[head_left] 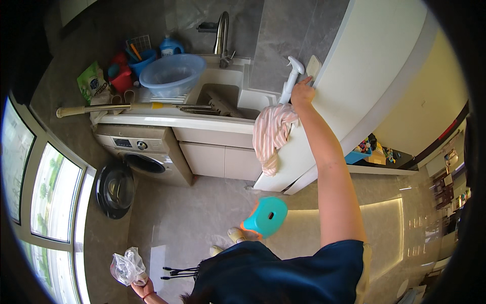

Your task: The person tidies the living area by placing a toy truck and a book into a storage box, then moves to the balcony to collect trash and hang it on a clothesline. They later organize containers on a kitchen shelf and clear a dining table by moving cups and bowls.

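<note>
Well, my left hand is clamped on a crumpled clear plastic bag, held low at the near left, above the floor. My right hand reaches to the far right, just beside a white trigger-handled tool and a flat white piece by the white panel; I cannot tell whether its fingers grip either. Below that hand, a pink-and-white striped cloth hangs down at the right end of the desk. Left of it, the sink has a translucent blue basin beside it. Under the desk, at left, the washing machine stands with its round door open. A turquoise stool sits on the floor.
</note>
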{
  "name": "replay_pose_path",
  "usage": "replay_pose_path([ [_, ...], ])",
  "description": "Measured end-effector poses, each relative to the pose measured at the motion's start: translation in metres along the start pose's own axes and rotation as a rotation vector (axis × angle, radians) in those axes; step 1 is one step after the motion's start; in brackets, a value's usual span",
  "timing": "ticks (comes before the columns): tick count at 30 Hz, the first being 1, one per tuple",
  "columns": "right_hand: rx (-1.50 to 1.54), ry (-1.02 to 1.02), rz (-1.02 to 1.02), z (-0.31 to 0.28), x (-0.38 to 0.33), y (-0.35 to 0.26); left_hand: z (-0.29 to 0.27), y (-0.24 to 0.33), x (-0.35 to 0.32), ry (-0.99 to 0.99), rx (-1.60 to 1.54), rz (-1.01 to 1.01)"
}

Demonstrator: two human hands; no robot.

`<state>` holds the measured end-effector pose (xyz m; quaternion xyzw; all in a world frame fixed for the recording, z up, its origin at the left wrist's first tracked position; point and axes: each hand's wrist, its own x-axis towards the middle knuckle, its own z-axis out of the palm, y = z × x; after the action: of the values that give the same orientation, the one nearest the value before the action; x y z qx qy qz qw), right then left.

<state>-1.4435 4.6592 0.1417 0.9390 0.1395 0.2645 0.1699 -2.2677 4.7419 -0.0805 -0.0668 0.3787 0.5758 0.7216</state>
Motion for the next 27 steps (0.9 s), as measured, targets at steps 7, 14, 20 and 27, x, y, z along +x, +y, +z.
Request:
replay_pose_path([
  [7,-0.047,-0.223,0.020,0.012,0.032,-0.004,0.003,-0.020,0.021,-0.062,0.014,0.004],
  [14,0.051,-0.199,0.020,0.045,0.052,-0.017,0.026,-0.043,0.009,-0.164,-0.031,-0.008],
  [20,-0.276,-0.211,0.039,0.109,0.081,0.028,0.078,-0.073,-0.007,-0.115,-0.185,-0.023],
  [27,-0.266,-0.237,-0.091,0.036,0.054,-0.013,0.017,-0.056,0.018,-0.202,-0.232,0.046],
])
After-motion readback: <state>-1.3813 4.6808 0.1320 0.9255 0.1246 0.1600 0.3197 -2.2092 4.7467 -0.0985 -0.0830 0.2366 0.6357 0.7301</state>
